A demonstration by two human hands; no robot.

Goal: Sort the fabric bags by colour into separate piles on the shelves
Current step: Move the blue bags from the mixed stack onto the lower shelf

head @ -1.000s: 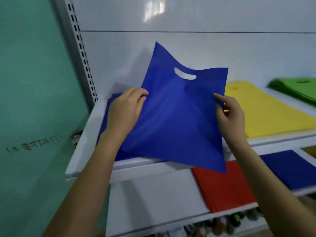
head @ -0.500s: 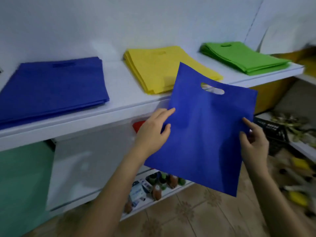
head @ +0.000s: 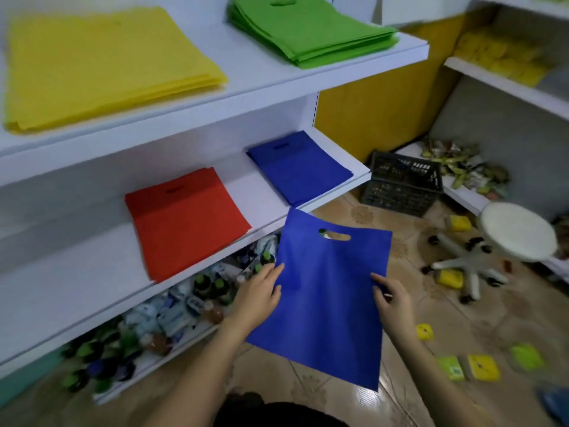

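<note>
**Item in hand:** one flat royal-blue non-woven fabric bag (head: 332, 303) with an oval die-cut handle slot. It hangs at lower centre of frame, clear of the shelves, over the tiled floor (head: 431, 303).

**Grip:** my left hand (head: 255, 300) pinches its left edge and my right hand (head: 392, 303) its right edge, thumb on the front. Holding both sides keeps the thin, limp sheet spread.

**Likely destination:** the matching blue pile (head: 300, 167), right end of the white middle shelf (head: 92, 272), just above the bag.

**Also stocked:**
- red pile (head: 184, 220), centre left, same shelf
- yellow pile (head: 104, 66), upper left, on the upper shelf (head: 246, 75)
- green pile (head: 311, 29), top centre, on the upper shelf

All are matte, square-cornered and stacked flat.
</note>
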